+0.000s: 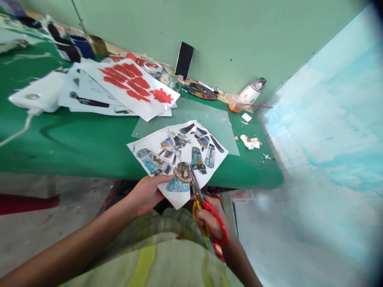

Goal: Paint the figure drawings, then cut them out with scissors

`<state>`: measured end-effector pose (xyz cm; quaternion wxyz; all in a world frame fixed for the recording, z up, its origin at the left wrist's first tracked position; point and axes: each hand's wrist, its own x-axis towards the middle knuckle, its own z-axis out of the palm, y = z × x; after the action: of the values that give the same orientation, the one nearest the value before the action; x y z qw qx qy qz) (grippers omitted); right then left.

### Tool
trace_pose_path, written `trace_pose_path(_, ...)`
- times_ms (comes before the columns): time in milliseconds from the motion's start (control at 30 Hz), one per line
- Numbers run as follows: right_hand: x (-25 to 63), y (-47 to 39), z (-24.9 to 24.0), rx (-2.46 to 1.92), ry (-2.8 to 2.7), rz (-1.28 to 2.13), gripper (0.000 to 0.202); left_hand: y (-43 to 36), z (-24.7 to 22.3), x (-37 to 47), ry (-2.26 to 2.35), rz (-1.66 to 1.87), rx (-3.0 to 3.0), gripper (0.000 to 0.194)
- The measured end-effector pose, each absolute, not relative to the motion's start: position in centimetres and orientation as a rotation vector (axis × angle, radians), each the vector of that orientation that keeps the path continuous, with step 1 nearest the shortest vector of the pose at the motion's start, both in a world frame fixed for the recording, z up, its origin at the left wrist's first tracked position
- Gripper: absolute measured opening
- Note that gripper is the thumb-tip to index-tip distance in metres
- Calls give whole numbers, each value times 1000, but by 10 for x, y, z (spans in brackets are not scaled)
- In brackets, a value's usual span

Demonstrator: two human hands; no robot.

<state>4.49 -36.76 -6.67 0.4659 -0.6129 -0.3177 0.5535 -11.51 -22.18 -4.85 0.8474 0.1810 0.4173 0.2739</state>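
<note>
While the left hand (151, 193) pinches the thin white paper (176, 201) between extended thumb and tucked fingers, the right hand (209, 215) curls closed through the red-and-yellow handles of metal scissors (196, 187). Their slim blades meet the sheet beside a coloured, rounded figure, above the smooth green tabletop's (254, 169) near edge.

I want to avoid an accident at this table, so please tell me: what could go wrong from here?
The scissors sit right beside the brown and blue drawing, so a small slip might cut into it. The left hand grips the same sheet near the blades; fingers moving closer could get nicked. Farther back, a thin red brush sticks out from the orange cup; a bump might tip the cup.
</note>
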Motion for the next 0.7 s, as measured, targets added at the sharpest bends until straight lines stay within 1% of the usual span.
trace_pose_path(267, 47, -367, -66, -1525, -783, 1380, 43, -217, -52, -115, 892, 577, 381, 27)
trace_pose_path(467, 47, -370, -69, -1494, -788, 1404, 38, -214, -51, -115, 902, 593, 403, 28)
trace_pose_path(700, 46, -368, -68, -1515, -823, 1380, 41, -214, -50, -114, 908, 639, 371, 29)
